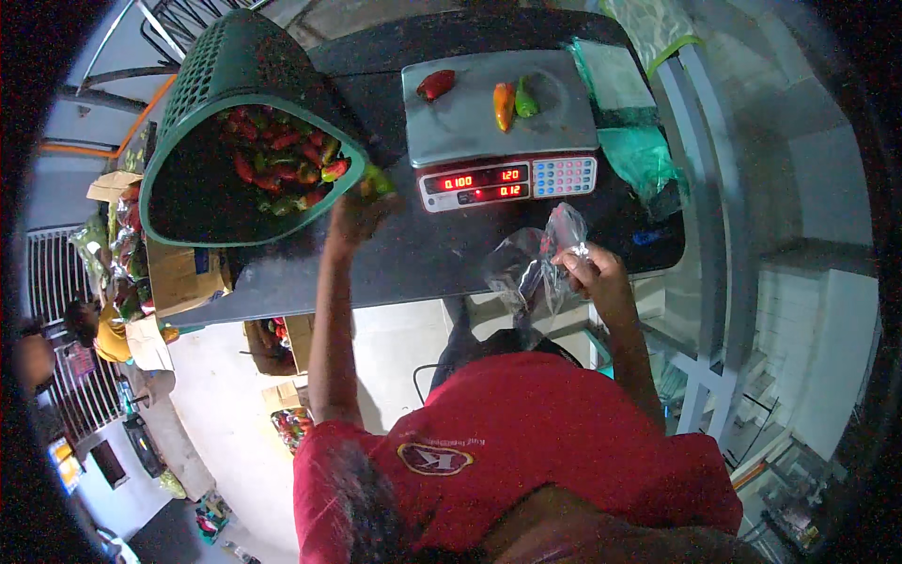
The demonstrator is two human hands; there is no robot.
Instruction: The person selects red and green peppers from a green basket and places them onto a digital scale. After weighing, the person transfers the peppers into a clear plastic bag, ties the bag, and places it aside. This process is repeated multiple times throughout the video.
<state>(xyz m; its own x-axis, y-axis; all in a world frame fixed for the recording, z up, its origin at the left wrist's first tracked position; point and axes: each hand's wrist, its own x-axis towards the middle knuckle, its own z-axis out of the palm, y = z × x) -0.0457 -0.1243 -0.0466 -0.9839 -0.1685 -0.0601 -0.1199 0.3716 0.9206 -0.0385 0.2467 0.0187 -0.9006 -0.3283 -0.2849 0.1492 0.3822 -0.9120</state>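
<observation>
My left hand is beside the rim of a green plastic basket, its fingers around a green pepper. The basket lies tipped on its side, with many red and green peppers inside. In my right hand a clear plastic bag hangs over the table's near edge; a little red shows through it. Beyond my hands, a digital scale has its display lit. A red pepper lies at the left of its plate, and an orange pepper beside a green pepper nearer the middle.
Green plastic bags lie right of the scale on the black table. A cardboard box is below the basket. On the floor stand boxes of peppers. Another person is at the far left, near bagged produce.
</observation>
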